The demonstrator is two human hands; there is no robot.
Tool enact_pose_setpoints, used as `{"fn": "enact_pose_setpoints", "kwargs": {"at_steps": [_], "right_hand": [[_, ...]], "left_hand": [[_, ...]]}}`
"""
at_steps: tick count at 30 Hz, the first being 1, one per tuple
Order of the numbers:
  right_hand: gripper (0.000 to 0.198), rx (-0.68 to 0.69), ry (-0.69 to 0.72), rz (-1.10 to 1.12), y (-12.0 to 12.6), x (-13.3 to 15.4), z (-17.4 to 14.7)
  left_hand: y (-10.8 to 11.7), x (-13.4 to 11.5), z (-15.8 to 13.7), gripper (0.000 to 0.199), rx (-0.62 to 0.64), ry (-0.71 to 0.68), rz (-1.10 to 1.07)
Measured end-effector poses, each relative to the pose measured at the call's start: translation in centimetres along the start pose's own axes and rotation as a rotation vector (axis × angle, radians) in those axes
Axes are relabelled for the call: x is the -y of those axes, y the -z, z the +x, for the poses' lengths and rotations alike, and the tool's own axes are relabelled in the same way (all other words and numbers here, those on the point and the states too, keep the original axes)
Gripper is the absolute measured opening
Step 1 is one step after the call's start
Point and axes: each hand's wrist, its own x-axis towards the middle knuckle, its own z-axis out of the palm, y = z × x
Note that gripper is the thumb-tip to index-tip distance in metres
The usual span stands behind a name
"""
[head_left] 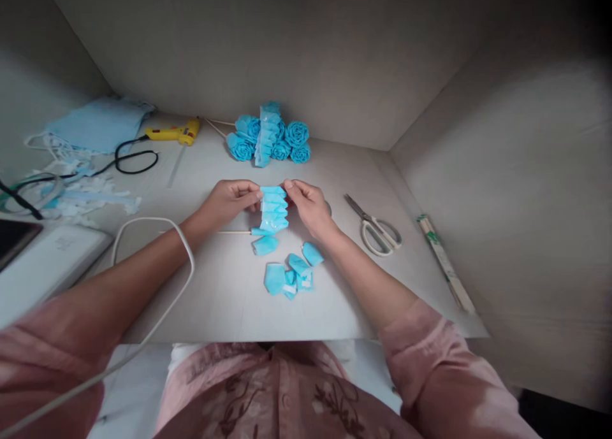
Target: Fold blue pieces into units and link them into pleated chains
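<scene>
Between my two hands is a pleated strip of blue petals [273, 208], held up over the table. The fingers of my left hand [234, 197] pinch its upper left edge, and those of my right hand [306, 200] close on its upper right edge. Just below lies a thin stick with a blue-wrapped end [258, 231]. Nearer to me are several loose blue petal pieces, among them a rounded one [275, 278] and another by my right wrist [312, 253]. Scissors with white handles [377, 232] lie slightly parted to the right of my right hand.
At the back rest several blue fabric roses [296, 134] with another pleated strip [268, 136] on them. Left of these are a yellow glue gun [174, 132], blue face masks [100, 125] and white scraps [95, 197]. A white cable [192, 260] loops over my left forearm. Bundled sticks [444, 260] lie right.
</scene>
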Motion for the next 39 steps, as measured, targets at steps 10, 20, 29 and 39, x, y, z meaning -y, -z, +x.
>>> {"fn": "enact_pose_setpoints", "kwargs": {"at_steps": [10,20,29,39], "right_hand": [[0.042,0.003,-0.048,-0.024,-0.02,0.24,-0.05],[0.045,-0.005,-0.009,-0.081,0.07,-0.17,-0.03],[0.038,0.033,-0.030,0.005,-0.05,-0.09,-0.22],[0.039,0.003,-0.025,-0.056,-0.04,-0.08,-0.23]], "left_hand": [[-0.13,-0.21,-0.06,0.034,-0.043,0.034,-0.120],[-0.15,-0.37,-0.20,0.029,-0.043,0.024,-0.047],[-0.12,-0.80,-0.19,0.031,-0.074,0.010,-0.072],[-0.25,-0.53,-0.26,0.032,0.018,0.047,-0.040]]}}
